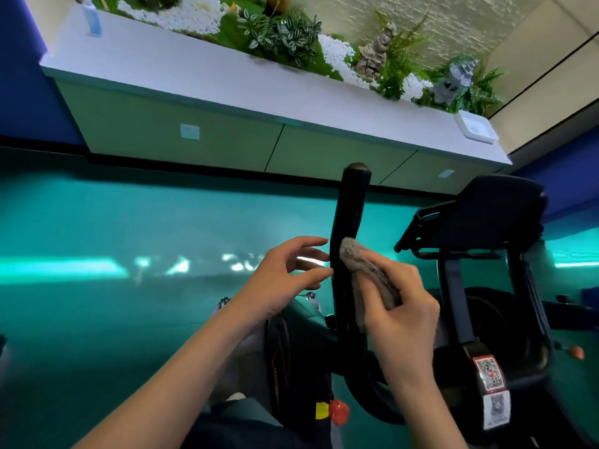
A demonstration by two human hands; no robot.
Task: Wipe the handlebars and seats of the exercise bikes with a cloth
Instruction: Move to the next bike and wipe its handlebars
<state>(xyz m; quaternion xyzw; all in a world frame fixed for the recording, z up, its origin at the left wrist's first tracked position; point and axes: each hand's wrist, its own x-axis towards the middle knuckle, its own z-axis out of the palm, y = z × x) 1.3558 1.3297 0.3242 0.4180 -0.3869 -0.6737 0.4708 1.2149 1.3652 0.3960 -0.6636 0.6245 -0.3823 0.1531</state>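
Wiping the upright handlebar [351, 202] with a grey cloth [366, 270] gripped in the right hand [402, 319], pressed against the bar's midsection; left hand [282, 283] released, fingers [312, 274] spread beside it. Next, likely: sliding upward toward the rounded tip.

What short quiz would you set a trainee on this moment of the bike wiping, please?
1. True or false: the cloth lies against the upright black handlebar.
2. Which hand grips the cloth? A. the left hand B. the right hand C. both
3. In a few words: what is printed on the sticker on the bike frame, lower right?
Key: 1 true; 2 B; 3 a QR code.
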